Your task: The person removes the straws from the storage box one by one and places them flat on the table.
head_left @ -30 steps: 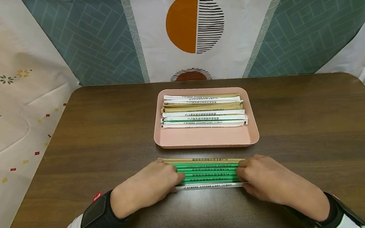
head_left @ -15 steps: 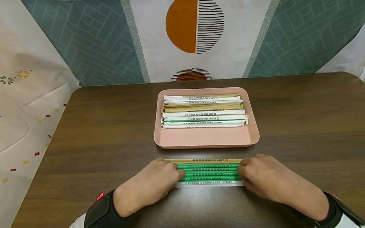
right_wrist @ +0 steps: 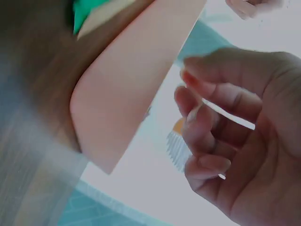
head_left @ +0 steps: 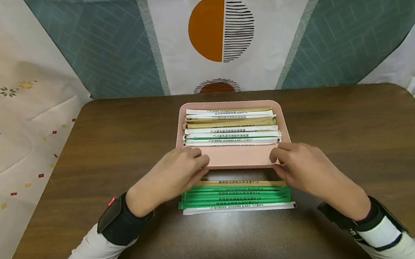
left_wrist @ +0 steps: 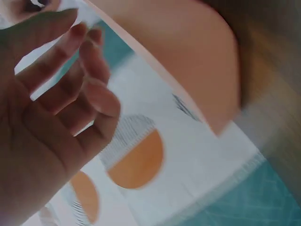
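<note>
Since a moment before, the left hand and the right hand have gone up from the row of wrapped straws to the near side of the pink tray, so the ends of the row are more visible. This row lies flat on the table, just beside the tray, on the person's side: one gold straw is farthest, several green straws are side by side in the middle, and one white straw is nearest to the person. As I judge, the main danger is that a hand which passes low could brush the row and roll the outer straws aside, because nothing holds them; a bump on the tray could also disturb what it carries. Relative to the hands, the row is nearer to the person, and the left hand hides the left end of the gold straw. Each hand has its fingers loosely bent toward the thumb, with nothing visible pinched; whether the fingertips touch the tray, I cannot tell. Inside the tray, other straws, mostly white and gold, occupy the far part. Behind the table hangs a patterned cloth.
</note>
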`<state>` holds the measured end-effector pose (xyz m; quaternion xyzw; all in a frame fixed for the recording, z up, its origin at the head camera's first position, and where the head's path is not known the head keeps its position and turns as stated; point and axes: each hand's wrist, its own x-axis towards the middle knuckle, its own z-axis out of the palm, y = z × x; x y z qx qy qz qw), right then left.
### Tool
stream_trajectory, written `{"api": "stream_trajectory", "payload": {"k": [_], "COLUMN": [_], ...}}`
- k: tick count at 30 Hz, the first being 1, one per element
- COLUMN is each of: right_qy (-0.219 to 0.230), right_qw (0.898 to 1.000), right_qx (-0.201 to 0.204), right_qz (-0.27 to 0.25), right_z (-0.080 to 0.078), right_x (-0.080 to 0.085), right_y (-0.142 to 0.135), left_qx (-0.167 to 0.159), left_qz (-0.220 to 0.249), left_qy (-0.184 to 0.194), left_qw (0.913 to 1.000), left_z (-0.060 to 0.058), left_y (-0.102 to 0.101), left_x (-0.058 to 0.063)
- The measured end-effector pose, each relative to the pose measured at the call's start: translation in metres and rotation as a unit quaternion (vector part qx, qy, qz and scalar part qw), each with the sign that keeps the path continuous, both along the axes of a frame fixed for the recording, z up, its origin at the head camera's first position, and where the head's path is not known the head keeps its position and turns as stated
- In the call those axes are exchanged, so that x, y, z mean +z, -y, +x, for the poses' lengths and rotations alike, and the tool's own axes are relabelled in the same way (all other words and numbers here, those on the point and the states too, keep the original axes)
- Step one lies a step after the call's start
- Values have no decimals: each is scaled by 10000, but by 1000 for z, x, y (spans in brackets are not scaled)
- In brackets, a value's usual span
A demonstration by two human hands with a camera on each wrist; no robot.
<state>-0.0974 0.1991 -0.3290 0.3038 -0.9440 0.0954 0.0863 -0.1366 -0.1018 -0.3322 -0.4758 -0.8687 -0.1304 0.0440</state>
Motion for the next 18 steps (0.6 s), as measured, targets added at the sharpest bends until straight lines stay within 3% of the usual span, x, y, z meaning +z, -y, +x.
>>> {"api": "stream_trajectory", "payload": {"k": [3,8,14,18], "right_qy": [99,376,400,515], "right_qw": [9995,9976,9954,9928], "right_qx": [-303,-486,-593,-709], "right_qz": [74,304,640,821], "right_z": [-14,-32,-49,-53], "right_x": [-2,-9,-16,-16], "right_y": [-1,8,16,16], "left_qx": [299,571,749,813], "left_qz": [58,-366,-961,-1011], "left_qy": [-167,-139,275,317], "left_qw": [9994,9976,9922,9910], "left_z": [-22,-48,-58,-58], "left_y": [-1,-10,-18,-18], "left_x": [-4,-15,-19,-18]}}
